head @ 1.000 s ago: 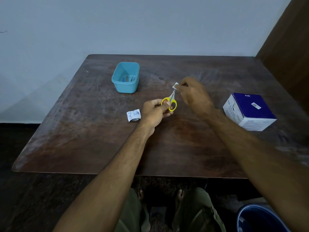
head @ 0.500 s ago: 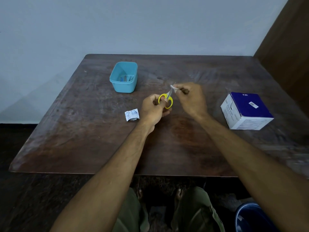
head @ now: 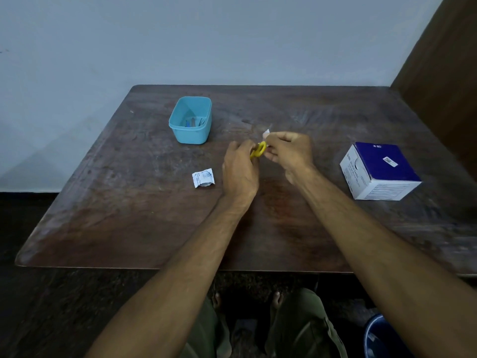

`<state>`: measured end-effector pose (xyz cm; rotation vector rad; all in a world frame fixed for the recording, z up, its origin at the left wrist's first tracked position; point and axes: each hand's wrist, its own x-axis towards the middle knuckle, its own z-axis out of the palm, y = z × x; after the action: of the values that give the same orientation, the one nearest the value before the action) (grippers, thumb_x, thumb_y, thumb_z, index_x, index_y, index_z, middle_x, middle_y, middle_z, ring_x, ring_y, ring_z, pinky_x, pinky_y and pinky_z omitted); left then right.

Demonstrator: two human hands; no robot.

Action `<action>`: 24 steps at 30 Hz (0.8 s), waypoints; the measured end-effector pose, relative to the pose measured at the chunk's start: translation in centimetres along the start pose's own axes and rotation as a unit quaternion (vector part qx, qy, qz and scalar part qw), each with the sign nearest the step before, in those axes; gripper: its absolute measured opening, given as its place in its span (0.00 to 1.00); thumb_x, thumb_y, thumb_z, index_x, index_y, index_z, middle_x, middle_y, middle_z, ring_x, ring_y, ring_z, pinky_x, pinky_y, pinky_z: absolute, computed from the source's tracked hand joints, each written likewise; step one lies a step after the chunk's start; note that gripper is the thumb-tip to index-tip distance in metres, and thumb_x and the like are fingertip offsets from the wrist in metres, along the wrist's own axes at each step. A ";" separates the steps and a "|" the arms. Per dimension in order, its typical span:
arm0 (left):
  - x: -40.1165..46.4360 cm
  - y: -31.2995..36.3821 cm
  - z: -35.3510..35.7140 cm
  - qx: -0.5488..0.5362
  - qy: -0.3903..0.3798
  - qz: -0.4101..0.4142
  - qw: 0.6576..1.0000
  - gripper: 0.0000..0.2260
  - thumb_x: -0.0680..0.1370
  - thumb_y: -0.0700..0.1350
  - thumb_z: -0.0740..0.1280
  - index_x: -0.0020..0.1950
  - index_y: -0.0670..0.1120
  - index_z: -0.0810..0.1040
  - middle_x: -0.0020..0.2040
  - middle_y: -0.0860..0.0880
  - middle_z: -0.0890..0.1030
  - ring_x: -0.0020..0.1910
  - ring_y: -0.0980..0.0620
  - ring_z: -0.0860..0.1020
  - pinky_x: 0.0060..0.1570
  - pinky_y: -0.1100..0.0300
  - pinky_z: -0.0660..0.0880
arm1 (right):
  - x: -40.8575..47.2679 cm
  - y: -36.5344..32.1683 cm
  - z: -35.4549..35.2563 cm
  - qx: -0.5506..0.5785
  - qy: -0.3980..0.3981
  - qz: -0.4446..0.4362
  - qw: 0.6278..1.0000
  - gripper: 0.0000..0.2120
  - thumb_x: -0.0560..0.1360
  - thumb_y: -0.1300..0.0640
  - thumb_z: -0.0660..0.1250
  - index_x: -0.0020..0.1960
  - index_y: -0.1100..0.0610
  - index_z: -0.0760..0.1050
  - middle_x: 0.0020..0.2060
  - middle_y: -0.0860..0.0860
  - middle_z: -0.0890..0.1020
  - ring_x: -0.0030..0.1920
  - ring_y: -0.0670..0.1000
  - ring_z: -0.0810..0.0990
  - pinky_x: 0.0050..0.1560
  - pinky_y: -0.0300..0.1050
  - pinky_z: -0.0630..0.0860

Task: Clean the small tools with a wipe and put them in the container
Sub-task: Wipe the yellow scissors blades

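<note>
My left hand (head: pixel 240 169) grips the yellow-handled scissors (head: pixel 258 150) above the middle of the table. Only the yellow loops show between my two hands; the blades are hidden. My right hand (head: pixel 289 151) is curled around the blade end and pinches a small white wipe (head: pixel 265 134), whose corner sticks up above the fingers. The blue container (head: pixel 191 120) stands to the back left with a few small tools lying in it.
A torn white wipe wrapper (head: pixel 203 177) lies left of my left hand. A blue and white box (head: pixel 379 170) stands at the right of the dark wooden table (head: pixel 129 215). A blue bin (head: pixel 382 337) sits on the floor at the lower right.
My left hand has turned over, its back now facing up, and the scissors have rotated so the blades are hidden inside my right hand. Both hands have come closer together.
</note>
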<state>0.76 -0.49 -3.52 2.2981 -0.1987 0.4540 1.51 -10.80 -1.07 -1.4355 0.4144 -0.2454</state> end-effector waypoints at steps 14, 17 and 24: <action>0.0 0.6 -0.6 -0.503 -0.089 -0.318 0.798 0.04 0.78 0.39 0.67 0.49 0.39 0.79 0.43 0.42 0.83 0.38 0.49 0.83 0.39 0.63 0.81 | -0.6 0.9 -0.2 -0.027 0.018 -0.065 0.997 0.09 0.72 0.69 0.67 0.38 0.58 0.80 0.26 0.53 0.79 0.23 0.48 0.74 0.24 0.41 0.74; 0.2 0.2 -0.5 -0.489 -0.070 -0.319 0.809 0.06 0.77 0.37 0.68 0.51 0.35 0.81 0.39 0.43 0.83 0.33 0.52 0.82 0.37 0.65 0.80 | -1.0 0.9 -0.5 -0.162 -0.007 -0.181 0.970 0.08 0.73 0.66 0.66 0.42 0.59 0.83 0.29 0.49 0.81 0.25 0.42 0.77 0.27 0.36 0.73; 0.2 -0.4 -0.6 -0.454 -0.070 -0.315 0.830 0.04 0.76 0.35 0.69 0.48 0.35 0.81 0.37 0.45 0.81 0.31 0.57 0.81 0.34 0.67 0.79 | -0.2 1.0 -1.8 -0.521 -0.104 -0.369 0.763 0.18 0.76 0.50 0.56 0.51 0.56 0.82 0.45 0.55 0.77 0.45 0.55 0.76 0.41 0.49 0.74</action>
<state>0.87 0.18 -3.33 1.3209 0.2410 -0.1553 0.50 -12.18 -2.22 -2.6810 -0.3205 -0.5249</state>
